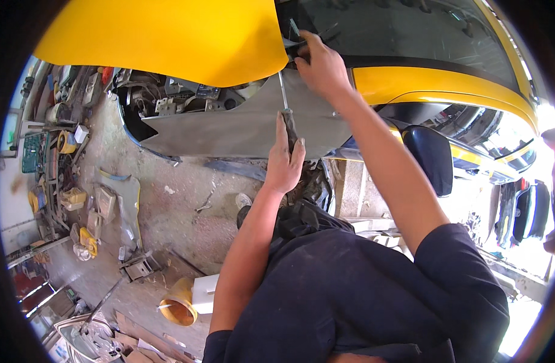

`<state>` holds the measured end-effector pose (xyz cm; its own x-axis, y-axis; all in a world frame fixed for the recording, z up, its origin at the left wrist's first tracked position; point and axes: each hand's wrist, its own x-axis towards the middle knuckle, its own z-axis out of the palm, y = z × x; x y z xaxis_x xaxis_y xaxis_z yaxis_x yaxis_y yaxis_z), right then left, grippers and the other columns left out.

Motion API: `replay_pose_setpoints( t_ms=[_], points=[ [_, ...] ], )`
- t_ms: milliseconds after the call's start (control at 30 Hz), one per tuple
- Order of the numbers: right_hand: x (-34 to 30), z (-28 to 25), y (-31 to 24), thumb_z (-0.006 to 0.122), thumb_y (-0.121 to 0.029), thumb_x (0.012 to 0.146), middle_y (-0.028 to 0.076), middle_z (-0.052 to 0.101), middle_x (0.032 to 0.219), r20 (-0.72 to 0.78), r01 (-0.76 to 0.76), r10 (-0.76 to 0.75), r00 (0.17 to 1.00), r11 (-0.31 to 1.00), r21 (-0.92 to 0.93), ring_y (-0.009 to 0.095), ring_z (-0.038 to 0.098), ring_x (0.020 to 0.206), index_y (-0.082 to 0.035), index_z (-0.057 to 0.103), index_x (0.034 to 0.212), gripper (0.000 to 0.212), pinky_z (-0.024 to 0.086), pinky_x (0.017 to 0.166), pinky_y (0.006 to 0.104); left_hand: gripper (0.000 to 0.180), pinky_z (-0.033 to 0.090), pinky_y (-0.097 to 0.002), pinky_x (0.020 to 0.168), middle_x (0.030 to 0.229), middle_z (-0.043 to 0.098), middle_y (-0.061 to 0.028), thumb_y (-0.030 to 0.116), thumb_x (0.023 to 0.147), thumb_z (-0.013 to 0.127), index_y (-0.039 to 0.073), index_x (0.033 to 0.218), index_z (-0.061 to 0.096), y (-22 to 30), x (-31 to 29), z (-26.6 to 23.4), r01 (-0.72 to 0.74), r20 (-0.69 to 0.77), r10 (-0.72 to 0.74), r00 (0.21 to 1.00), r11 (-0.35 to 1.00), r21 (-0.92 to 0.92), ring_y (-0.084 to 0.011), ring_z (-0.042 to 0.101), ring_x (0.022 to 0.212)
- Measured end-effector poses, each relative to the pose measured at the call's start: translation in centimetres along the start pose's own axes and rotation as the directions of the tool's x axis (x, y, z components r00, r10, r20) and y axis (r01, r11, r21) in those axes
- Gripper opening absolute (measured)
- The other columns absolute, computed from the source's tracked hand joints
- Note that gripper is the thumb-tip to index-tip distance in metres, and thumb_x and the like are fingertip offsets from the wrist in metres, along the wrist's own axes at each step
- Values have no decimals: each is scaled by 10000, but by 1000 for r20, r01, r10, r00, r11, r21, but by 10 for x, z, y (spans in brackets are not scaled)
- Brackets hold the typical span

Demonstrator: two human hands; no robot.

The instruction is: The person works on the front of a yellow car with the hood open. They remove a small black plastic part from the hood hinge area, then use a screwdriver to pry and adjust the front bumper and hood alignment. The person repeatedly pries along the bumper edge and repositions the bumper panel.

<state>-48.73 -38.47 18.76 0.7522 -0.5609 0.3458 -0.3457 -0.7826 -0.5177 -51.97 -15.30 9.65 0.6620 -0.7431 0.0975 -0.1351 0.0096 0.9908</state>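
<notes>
Cluttered workshop floor [180, 193], grey fender [223, 133] beside yellow hood [168, 36].
Left grip [283, 164] clasps the slim tool [290, 126], long axis pointing ahead, hoodward; right grip [321, 68]: can't tell.

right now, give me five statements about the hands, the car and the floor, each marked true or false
1. The left hand holds a long, slim tool. True.
2. The right hand rests on the black side mirror. False: the right hand is up by the corner of the yellow panel.
3. The tool is over a bright red surface. False: the body panel there is dull grey.
4. Engine-bay parts show past the yellow panel's edge. True.
5. A yellow bucket is under the right hand. False: it is down at the lower left, beside a white box-like thing.
</notes>
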Motion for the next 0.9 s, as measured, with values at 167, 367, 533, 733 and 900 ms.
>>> replay_pose_setpoints(
  t_ms=[167,367,533,733,900],
  points=[
    [-114,3,-22,764,-372,993,230,798,1064,377,-342,261,889,925,166,384,783,998,-4,727,1180,414,602,897,450,802,486,-390,1143,1589,530,-257,260,1130,611,-23,1748,186,-1,-2,1,63,38,-62,997,998,-23,-299,618,1350],
    [-144,23,-29,712,-421,1013,288,771,987,487,-561,334,807,689,459,487,747,978,21,723,1108,452,584,898,525,926,450,-471,1176,1680,415,-249,276,988,767,-26,1717,283,-9,0,-22,-95,169,33,985,921,377,-399,489,1455],
    [-152,32,-40,674,-383,1042,332,747,986,396,-564,417,818,717,409,525,721,1014,25,679,1074,409,560,898,595,725,465,-423,1147,1587,526,-207,145,997,723,-20,1649,453,-10,18,-86,9,85,-37,996,953,304,-312,553,1384],
    [-160,37,-56,614,-304,1090,318,752,1038,339,-584,476,811,676,448,548,712,1018,11,576,1151,323,552,911,632,519,429,-392,1170,1479,637,-128,51,1033,671,-39,1532,559,-28,121,-100,35,-111,-43,993,996,-78,-247,590,1354],
    [-164,41,-64,600,-302,1095,304,761,1051,309,-609,526,792,642,467,530,722,1030,5,587,1189,321,560,910,624,446,370,-386,1205,1457,656,-71,65,1005,734,22,1438,634,-42,158,-92,115,-34,-130,991,954,-276,-211,573,1363]
  ],
)
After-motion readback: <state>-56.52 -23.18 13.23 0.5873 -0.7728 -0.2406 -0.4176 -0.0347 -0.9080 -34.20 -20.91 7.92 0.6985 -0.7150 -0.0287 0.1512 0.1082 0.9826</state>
